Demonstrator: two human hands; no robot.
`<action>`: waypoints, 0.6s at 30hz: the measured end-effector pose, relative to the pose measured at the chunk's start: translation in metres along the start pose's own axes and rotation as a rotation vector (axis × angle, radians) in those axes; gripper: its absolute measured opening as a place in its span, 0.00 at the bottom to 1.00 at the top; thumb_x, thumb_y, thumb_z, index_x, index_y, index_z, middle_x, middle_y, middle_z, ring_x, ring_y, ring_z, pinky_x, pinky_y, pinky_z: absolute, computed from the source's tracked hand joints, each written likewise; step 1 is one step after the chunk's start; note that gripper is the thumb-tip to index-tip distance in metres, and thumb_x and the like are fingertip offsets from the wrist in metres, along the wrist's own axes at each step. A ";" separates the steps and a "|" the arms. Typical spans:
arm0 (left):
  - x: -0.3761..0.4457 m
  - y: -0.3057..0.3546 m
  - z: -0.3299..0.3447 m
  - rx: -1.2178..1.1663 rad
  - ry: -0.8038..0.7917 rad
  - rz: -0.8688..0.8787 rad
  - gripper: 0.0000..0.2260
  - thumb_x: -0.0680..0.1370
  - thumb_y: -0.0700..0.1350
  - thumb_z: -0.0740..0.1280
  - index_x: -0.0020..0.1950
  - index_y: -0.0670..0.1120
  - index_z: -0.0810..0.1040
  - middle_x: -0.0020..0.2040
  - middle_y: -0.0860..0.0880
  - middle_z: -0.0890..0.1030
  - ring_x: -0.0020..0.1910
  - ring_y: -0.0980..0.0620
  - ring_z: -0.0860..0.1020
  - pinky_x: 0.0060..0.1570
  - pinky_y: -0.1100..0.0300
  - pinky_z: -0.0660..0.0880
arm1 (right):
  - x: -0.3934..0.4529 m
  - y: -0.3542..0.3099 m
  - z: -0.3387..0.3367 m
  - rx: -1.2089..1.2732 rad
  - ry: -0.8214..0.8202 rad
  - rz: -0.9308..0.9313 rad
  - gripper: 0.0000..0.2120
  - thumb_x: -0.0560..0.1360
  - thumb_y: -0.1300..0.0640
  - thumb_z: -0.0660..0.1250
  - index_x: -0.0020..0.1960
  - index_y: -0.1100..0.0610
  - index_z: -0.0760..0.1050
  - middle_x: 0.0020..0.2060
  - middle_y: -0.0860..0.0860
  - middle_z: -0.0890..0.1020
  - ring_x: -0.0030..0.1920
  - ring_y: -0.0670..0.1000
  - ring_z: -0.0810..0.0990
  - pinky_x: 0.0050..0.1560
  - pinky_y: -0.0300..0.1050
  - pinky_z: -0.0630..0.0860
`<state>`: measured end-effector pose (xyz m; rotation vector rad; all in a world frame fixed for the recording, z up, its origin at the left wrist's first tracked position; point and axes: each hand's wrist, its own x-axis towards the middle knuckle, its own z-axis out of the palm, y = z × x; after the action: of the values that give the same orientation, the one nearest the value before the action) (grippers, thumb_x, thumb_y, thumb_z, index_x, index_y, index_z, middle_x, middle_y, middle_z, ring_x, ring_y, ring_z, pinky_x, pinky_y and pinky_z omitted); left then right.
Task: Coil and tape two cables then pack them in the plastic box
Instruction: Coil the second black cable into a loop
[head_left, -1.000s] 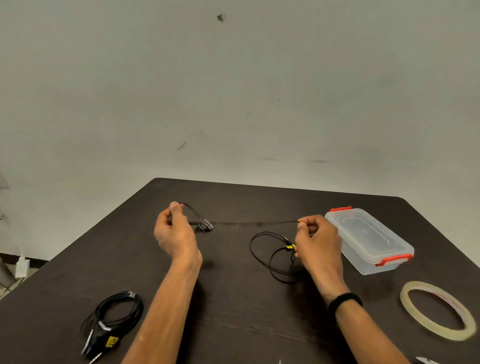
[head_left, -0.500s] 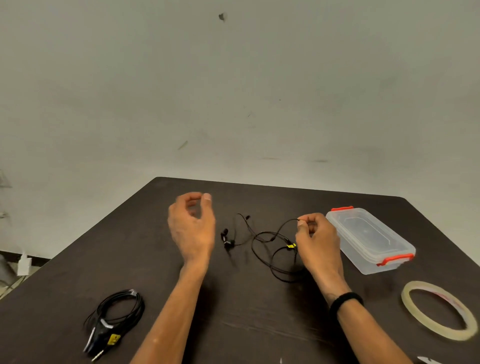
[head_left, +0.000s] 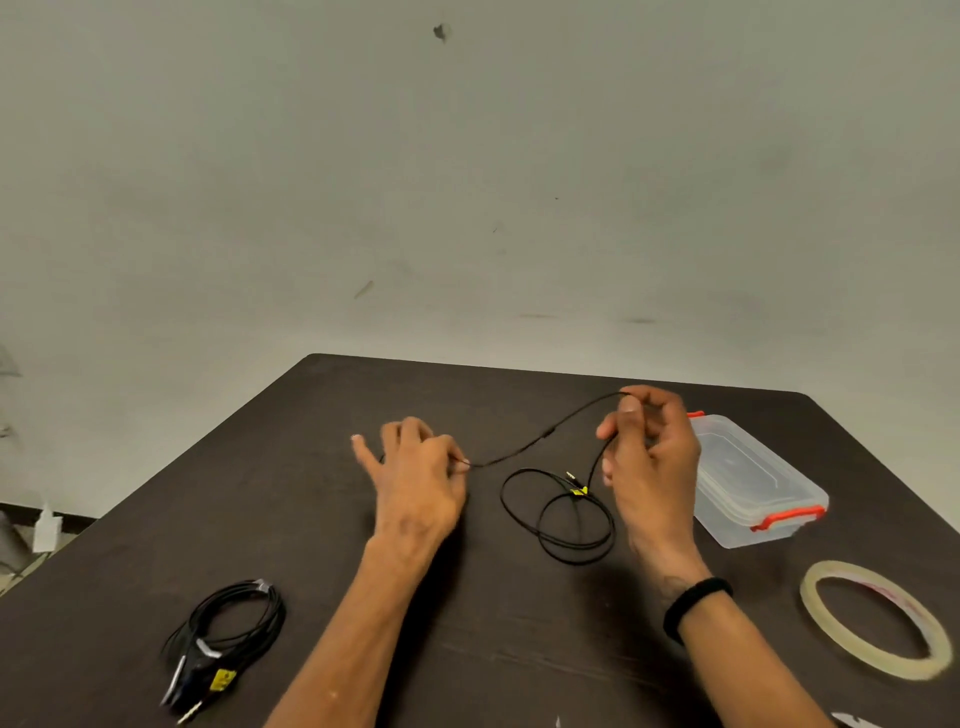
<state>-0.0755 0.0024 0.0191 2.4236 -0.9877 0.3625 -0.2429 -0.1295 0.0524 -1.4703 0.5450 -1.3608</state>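
A thin black cable (head_left: 558, 512) with a yellow tag lies partly looped on the dark table (head_left: 311, 519). My left hand (head_left: 418, 475) pinches the cable's free stretch near the middle of the table. My right hand (head_left: 649, 457) is raised a little above the loops and pinches the same cable, which bends over its fingertips. The strand slopes between both hands. A second black cable (head_left: 228, 631), coiled and taped, lies at the front left. The clear plastic box (head_left: 753, 483) with red latches stands closed just right of my right hand.
A roll of clear tape (head_left: 875, 618) lies flat at the front right. A pale wall rises behind the table's far edge. A white bottle (head_left: 45, 530) stands on the floor at the left.
My left hand let go of the cable's end, then took hold of the strand nearer the coil. My right hand rose, lifting the cable into a new bend above the loops.
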 end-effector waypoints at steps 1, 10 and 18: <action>0.002 -0.005 -0.001 -0.011 0.067 -0.056 0.07 0.78 0.52 0.71 0.56 0.56 0.84 0.65 0.49 0.72 0.73 0.45 0.63 0.76 0.26 0.44 | 0.002 -0.001 -0.002 0.036 0.053 0.022 0.04 0.87 0.56 0.61 0.54 0.51 0.74 0.34 0.50 0.80 0.25 0.48 0.70 0.24 0.41 0.69; 0.009 -0.032 -0.014 0.012 0.198 -0.456 0.41 0.75 0.49 0.75 0.82 0.57 0.56 0.80 0.36 0.53 0.81 0.34 0.49 0.71 0.21 0.41 | 0.009 0.005 -0.011 0.068 0.179 0.159 0.04 0.87 0.55 0.59 0.56 0.50 0.72 0.35 0.52 0.80 0.27 0.46 0.71 0.26 0.41 0.69; -0.006 0.023 -0.001 -0.193 -0.006 0.472 0.43 0.73 0.64 0.70 0.83 0.63 0.52 0.84 0.54 0.54 0.84 0.49 0.45 0.81 0.38 0.44 | 0.006 0.010 -0.008 -0.067 0.060 0.059 0.04 0.86 0.54 0.62 0.57 0.50 0.75 0.32 0.52 0.80 0.29 0.46 0.73 0.31 0.43 0.70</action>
<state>-0.0957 -0.0077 0.0251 2.0052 -1.5238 0.3974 -0.2453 -0.1416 0.0452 -1.4595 0.6733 -1.3554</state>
